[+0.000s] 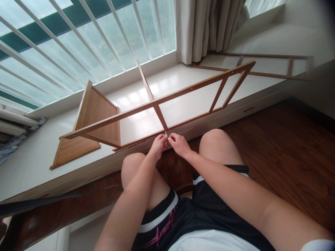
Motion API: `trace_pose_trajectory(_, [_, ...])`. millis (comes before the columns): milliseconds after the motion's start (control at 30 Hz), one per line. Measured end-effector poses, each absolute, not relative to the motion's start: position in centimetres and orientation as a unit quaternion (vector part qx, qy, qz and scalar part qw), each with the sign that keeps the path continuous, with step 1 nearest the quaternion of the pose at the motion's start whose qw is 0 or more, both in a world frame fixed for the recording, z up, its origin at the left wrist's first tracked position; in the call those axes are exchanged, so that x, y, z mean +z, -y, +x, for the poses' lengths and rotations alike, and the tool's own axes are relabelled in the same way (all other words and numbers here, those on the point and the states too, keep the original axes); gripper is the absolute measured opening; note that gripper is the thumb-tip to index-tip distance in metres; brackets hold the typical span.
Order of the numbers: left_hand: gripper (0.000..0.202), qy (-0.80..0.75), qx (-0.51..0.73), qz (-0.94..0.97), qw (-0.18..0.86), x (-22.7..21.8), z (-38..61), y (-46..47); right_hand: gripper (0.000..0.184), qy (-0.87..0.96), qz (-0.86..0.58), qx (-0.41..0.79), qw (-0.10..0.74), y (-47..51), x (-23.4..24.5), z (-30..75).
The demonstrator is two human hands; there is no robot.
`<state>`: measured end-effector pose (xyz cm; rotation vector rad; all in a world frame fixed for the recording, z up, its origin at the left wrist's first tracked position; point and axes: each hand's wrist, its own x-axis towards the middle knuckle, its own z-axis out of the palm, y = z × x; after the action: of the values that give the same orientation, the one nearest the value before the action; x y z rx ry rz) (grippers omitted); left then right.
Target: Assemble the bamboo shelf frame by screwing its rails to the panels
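From far off, I look down past a pair of bare knees, the left [133,167] at seven o'clock and the right [218,144] at four. Just below the middle, toward six, the left hand [159,144] and the right hand [179,143] come together, fingertips bent in a pinch. A thin white piece [165,132] pokes up there; I cannot tell which hand grips it. Right above it, a brown wooden frame [180,92] runs slantwise from nine to two o'clock, and its middle bar [160,117] meets the low rail there. I think the step is fiddling with that little piece at the joint, and the next move calls for steady fingers and good aim. At nine, a flat wooden board [74,150] and a standing panel [101,111] sit on the white window ledge [167,76]. Farther, a second frame [290,66] lies at two, and a curtain [193,31] hangs at one.
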<state>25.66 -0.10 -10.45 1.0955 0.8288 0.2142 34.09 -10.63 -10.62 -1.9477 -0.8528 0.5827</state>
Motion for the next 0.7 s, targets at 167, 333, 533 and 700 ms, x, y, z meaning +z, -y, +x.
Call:
trace_pose_trajectory(167, [0.024,-0.378,0.090,0.536,0.749,-10.6,25.8,0.0,0.026,0.324,-0.762,0.272,0.490,10.3,-11.3,34.1])
trace_pose_trajectory(333, [0.026,-0.357,0.063,0.559,0.745,-10.5,25.7,0.2,0.027,0.308,-0.748,0.283,0.515,10.4,-11.3,34.1])
trace_pose_trajectory(533, [0.041,-0.346,0.052,0.544,0.763,-9.8,25.6,0.6,0.026,0.291,-0.724,0.309,0.543,10.3,-11.5,33.9])
trace_pose_trajectory(700, [0.040,-0.327,0.049,0.565,0.756,-9.9,25.6,0.7,0.022,0.271,-0.688,0.344,0.579,9.9,-11.9,33.8])
